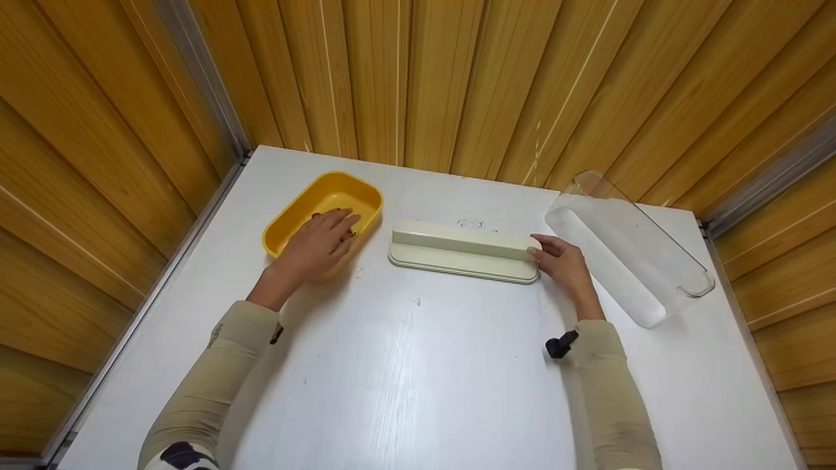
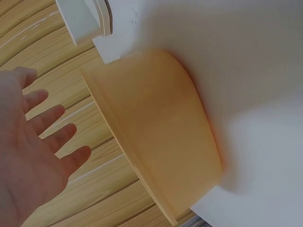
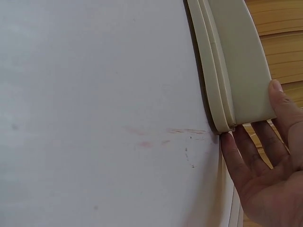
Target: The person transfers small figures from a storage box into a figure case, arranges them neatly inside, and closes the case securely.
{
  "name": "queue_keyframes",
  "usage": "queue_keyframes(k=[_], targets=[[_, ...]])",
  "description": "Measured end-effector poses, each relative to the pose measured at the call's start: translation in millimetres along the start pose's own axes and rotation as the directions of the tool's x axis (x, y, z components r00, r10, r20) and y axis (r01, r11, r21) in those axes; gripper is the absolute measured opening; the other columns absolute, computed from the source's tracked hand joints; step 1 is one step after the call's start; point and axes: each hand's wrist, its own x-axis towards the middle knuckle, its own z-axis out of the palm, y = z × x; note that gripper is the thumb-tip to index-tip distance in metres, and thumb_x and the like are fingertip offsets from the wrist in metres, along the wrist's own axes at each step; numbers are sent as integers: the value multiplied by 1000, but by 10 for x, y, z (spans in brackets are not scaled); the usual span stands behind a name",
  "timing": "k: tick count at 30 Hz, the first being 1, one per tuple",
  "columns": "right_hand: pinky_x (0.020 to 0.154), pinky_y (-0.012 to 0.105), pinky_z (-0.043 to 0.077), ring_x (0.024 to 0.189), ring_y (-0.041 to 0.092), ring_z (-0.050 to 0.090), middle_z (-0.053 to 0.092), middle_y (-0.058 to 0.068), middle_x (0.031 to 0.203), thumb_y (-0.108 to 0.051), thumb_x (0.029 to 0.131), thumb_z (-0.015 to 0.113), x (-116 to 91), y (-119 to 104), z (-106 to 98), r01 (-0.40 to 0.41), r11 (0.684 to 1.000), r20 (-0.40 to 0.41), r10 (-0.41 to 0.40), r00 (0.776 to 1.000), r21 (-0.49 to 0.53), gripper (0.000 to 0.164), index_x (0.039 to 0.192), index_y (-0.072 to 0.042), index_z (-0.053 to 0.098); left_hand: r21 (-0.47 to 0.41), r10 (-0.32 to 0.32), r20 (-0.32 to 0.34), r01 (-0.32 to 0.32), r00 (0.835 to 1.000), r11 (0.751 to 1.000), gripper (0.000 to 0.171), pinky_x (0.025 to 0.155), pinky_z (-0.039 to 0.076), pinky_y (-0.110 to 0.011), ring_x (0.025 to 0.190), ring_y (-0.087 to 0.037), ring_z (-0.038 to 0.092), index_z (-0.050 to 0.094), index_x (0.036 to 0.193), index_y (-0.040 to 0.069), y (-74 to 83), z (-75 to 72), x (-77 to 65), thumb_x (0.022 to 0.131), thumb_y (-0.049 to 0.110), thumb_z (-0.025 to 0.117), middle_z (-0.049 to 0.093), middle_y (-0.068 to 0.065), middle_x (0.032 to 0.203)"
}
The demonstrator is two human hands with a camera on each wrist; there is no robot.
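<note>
2 hands in frame, 1 tub, 1 base, 1 clear box, all on 1 white table [image 1: 418, 391].

Left hand [image 1: 317, 241]: over the yellow tub [image 1: 294, 219], table's left side. Fingers loosely extended and spread, gripping nothing that I can see; left wrist view shows all 5 digits, palm side, just above the tub's rim. A few small dark bits [image 1: 353, 233] show around the fingers in the head view. Can't count them, can't say if fingers touch them.

Right hand [image 1: 563, 262]: pinching the right end of the pale green base [image 1: 457, 258]. Thumb on the near side of the upright ridge, fingers round the end. Base = 1 long flat plate with rounded corners + 1 ridge along it. Sits flat on the table, mid-table, just right of the tub, not touching it.

Clear box [image 1: 643, 241]: 1 off, long, rounded corners, lying at an angle on the table right of the base, beyond the right hand. Not touched by either hand.

2 long khaki sleeves, left [image 1: 225, 372] and right [image 1: 614, 398]. 1 black mount [image 1: 562, 344] at the right cuff, 1 smaller black piece [image 1: 277, 334] at the left cuff.

Wood-panel walls [image 1: 444, 85] on 3 sides, 2 metal strips at the corners. Right wrist view: a few faint reddish smears [image 3: 147, 143] on the table near the base's end.
</note>
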Motion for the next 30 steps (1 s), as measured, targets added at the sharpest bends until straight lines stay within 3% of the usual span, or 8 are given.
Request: queue_keyframes(k=[7, 14, 18, 24, 30], targets=[[91, 18, 54, 125, 21, 58, 56, 17, 145, -36, 93, 74, 81, 134, -9, 31, 999, -17, -32, 999, -35, 64, 146, -8, 54, -51, -68, -7, 68, 998, 996, 58, 124, 20, -53, 150, -32, 27, 35, 158, 16, -93, -59, 16, 109, 43, 43, 31, -11, 164], [93, 22, 54, 122, 17, 59, 55, 18, 146, -33, 95, 73, 59, 114, -15, 32, 999, -18, -33, 999, -29, 61, 147, -8, 53, -103, -86, -10, 84, 996, 991, 58, 123, 21, -51, 150, -33, 28, 34, 158, 11, -163, -146, 35, 109, 40, 44, 32, -13, 163], [89, 17, 53, 123, 18, 59, 56, 17, 145, -37, 93, 74, 71, 129, -13, 33, 998, -27, -34, 999, -56, 62, 146, -9, 55, -119, -98, -1, 97, 995, 988, 58, 123, 22, -51, 150, -33, 29, 34, 158, 11, -185, -181, 64, 109, 39, 45, 33, -13, 162], [89, 17, 53, 128, 24, 57, 56, 17, 145, -38, 92, 75, 77, 141, -10, 36, 999, -21, -36, 999, -41, 64, 146, -9, 55, -124, -120, -14, 117, 993, 985, 55, 122, 26, -50, 147, -31, 34, 37, 156, 11, -207, -198, 125, 109, 37, 45, 39, -13, 159], [92, 20, 54, 125, 20, 58, 56, 16, 145, -36, 93, 74, 48, 103, 9, 48, 999, -22, -48, 999, -19, 62, 145, -9, 56, -131, -110, -20, 107, 994, 986, 53, 122, 27, -51, 146, -33, 35, 38, 155, 9, -259, -194, 199, 110, 35, 42, 41, -15, 157]])
